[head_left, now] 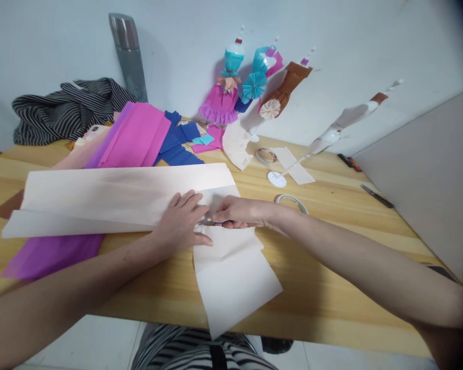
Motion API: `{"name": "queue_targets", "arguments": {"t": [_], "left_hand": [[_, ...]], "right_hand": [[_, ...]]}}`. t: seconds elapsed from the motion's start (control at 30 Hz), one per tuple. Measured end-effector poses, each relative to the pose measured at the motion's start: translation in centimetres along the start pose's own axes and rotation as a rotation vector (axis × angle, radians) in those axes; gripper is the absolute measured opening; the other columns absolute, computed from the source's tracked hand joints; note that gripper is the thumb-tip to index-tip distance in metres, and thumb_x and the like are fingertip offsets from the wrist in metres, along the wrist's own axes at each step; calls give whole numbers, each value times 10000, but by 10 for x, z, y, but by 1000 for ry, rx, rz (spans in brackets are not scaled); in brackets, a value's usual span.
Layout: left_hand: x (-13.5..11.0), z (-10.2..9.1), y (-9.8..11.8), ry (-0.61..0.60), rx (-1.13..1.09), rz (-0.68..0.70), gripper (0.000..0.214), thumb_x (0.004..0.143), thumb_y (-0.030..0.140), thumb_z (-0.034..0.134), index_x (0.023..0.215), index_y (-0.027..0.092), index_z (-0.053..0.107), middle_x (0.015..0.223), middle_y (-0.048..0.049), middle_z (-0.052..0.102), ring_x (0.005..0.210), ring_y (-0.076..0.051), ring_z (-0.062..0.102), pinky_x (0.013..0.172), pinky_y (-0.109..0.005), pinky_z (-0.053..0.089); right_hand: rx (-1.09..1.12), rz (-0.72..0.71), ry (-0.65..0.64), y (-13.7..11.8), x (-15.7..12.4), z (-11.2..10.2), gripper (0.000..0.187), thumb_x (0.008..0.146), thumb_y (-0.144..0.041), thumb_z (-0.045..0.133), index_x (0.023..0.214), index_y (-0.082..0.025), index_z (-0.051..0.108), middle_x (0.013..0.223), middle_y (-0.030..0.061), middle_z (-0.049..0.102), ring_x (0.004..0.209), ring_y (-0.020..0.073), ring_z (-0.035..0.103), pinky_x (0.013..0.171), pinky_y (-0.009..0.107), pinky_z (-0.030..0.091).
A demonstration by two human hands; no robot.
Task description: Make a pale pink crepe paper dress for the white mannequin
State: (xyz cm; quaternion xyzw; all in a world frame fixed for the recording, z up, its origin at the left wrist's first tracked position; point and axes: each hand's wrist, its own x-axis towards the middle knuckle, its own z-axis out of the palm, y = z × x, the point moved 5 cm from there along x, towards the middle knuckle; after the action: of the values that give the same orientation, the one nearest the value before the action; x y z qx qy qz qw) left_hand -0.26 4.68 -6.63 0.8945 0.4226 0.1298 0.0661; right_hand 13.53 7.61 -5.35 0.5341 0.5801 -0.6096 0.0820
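Observation:
A long sheet of pale cream paper (85,195), folded over, lies across the table. My left hand (183,221) rests flat on its right end with the fingers spread, pressing it down. My right hand (233,210) is closed around a small pair of scissors (215,223) with dark blue handles, mostly covered by the fingers. Their blades point left, at the paper's near edge by my left thumb. Below the scissors hangs a pale piece of the paper (235,288), reaching past the table's front edge. Whether it is still joined to the sheet is hidden by my hands.
Coloured paper (135,136) is heaped at the back left beside striped cloth (77,108) and a grey bottle (129,59). Paper-dressed doll forms (221,95) and a bare form on a white stand (277,179) line the wall. Tape rolls (266,155) and a cutter knife (377,196) lie right.

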Motion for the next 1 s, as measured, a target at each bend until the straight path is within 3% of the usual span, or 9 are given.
{"name": "queue_targets", "arguments": {"t": [0.4, 0.6, 1.0], "left_hand": [[0, -1, 0, -1, -18, -7, 693, 639, 616, 740, 1172, 195, 602, 1383, -159, 495, 1331, -373, 369, 1057, -498, 301], [0, -1, 0, -7, -8, -1, 707, 634, 634, 732, 1166, 186, 607, 1374, -166, 503, 1327, -372, 374, 1056, -499, 302], [0, 1, -1, -8, -4, 3, 709, 624, 646, 730, 1156, 194, 605, 1389, -155, 493, 1335, -369, 367, 1060, -502, 293]], "right_hand": [[-89, -82, 58, -4, -4, 1, 264, 767, -261, 625, 573, -162, 475, 460, -76, 398, 353, 19, 287, 341, 169, 194], [-113, -35, 42, -4, -3, 0, 195, 785, -264, 599, 634, -150, 554, 460, -70, 420, 355, 29, 299, 348, 177, 202], [-34, -42, 10, -11, 0, 11, 239, 822, -238, 550, 603, -155, 500, 477, -67, 410, 377, 28, 282, 351, 172, 169]]}}
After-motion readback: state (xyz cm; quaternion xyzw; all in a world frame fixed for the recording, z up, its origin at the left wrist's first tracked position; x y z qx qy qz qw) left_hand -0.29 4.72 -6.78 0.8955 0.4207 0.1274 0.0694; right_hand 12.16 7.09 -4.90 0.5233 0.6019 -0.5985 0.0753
